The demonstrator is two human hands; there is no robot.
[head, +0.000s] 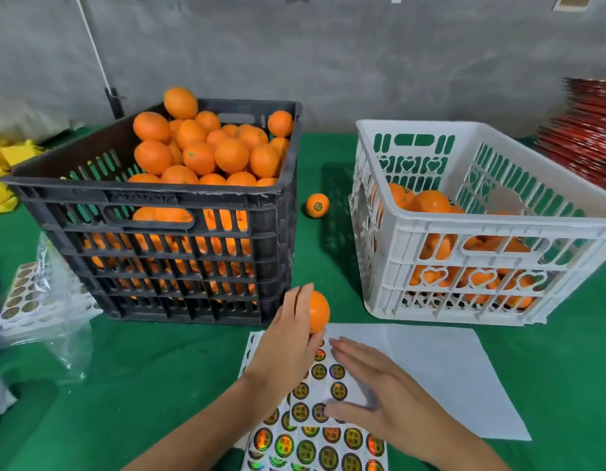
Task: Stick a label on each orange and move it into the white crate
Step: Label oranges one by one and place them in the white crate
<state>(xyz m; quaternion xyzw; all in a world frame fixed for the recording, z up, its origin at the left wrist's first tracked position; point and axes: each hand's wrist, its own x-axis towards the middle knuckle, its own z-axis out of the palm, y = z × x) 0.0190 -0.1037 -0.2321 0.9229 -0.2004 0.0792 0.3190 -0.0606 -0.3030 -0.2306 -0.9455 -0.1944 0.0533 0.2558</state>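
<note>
1. Sticker sheets lie at the near edge of the desk, which is covered in green; the round labels are dark with gold print and a rainbow sheen, and a plain white backing sheet lies partly under them toward the right.
2. Black crate, toward the left of the desk, is heaped above its rim with bright oranges; a few show a small green stem mark.
3. White crate, toward the right edge, has heart-shaped cut-outs and holds a lower layer of oranges, seen over its rim and through its slots.
4. Right hand lies flat on the sticker sheets, fingers straight and together, gripping nothing.
5. Left hand grips one orange with curled fingers, just above the far end of the sticker sheets, between the two crates near the front. Its visible skin is smooth and bare of any label.
6. One loose orange sits on the desk between the crates toward the far edge, with a round dark label facing the camera.
7. More label sheets in a clear bag lie at the left edge.
</note>
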